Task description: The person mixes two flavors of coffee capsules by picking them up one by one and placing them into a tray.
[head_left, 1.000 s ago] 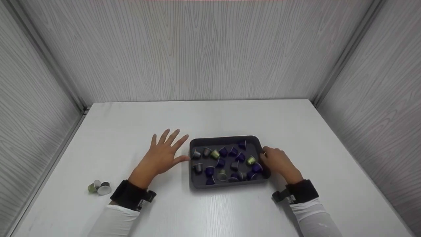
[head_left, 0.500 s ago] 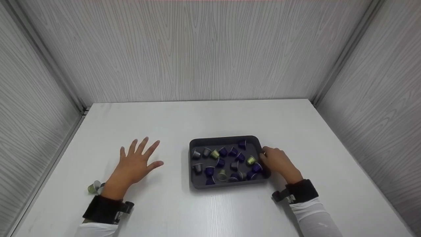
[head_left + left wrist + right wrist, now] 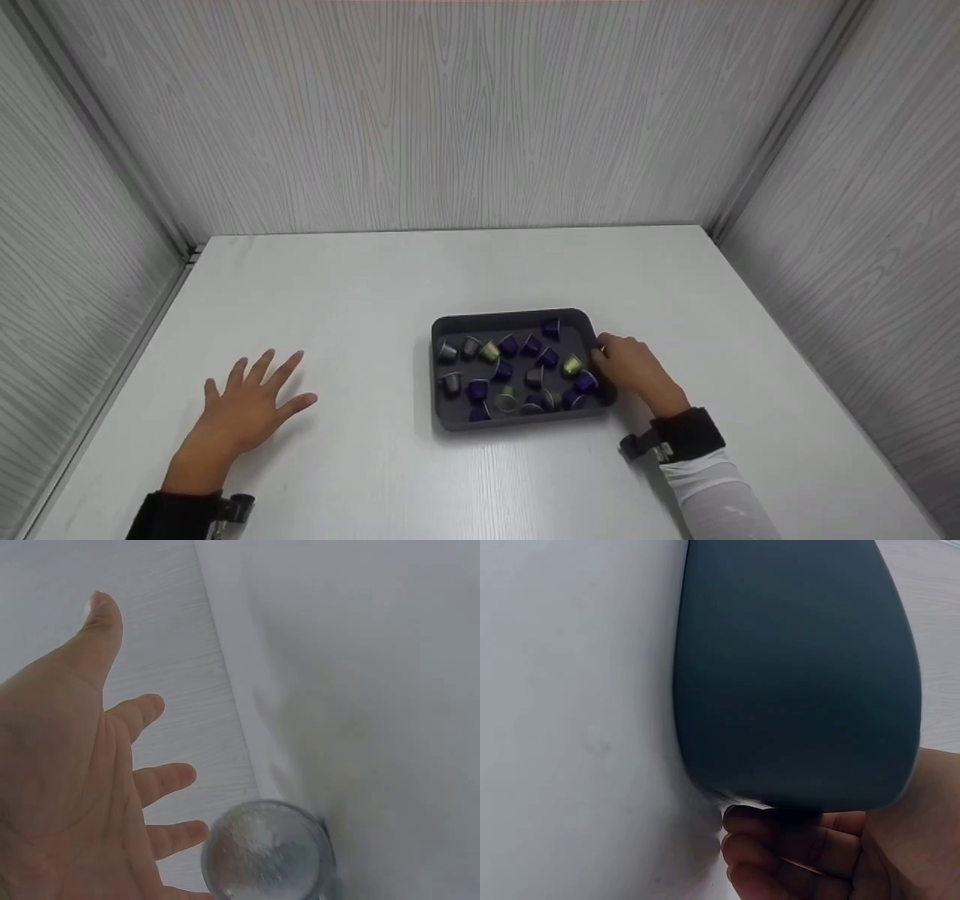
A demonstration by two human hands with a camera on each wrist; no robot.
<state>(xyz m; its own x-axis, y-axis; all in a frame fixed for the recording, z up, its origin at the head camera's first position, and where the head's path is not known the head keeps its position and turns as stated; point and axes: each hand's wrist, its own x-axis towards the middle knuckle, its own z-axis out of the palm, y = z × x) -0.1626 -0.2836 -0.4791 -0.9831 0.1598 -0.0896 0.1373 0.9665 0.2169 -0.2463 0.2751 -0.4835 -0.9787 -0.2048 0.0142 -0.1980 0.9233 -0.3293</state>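
My left hand [image 3: 238, 415] is spread over the left part of the table, its fingers straight and apart, holding nothing. In the left wrist view, the round silvery lid of a coffee capsule [image 3: 262, 853] appears large beside the fingertips; in the head view my hand and wrist hide that spot. A dark grey rectangular tray [image 3: 517, 424] lies mid-table with several coffee capsules in it, among them a purple capsule [image 3: 478, 389], a green capsule [image 3: 572, 365] and a grey capsule [image 3: 451, 383]. My right hand [image 3: 636, 375] grips the tray's right side, fingers curled against its outer wall.
The white tabletop [image 3: 360, 300] runs back to a pale wood-grain wall [image 3: 465, 112]. Similar side panels stand at the left and right. Each wrist wears a black band, such as the right wristband [image 3: 688, 435] with its small camera.
My left hand has moved from beside the tray to the left and nearer, fingers still spread. It now covers two loose capsules visible earlier. The right hand and tray stay put.
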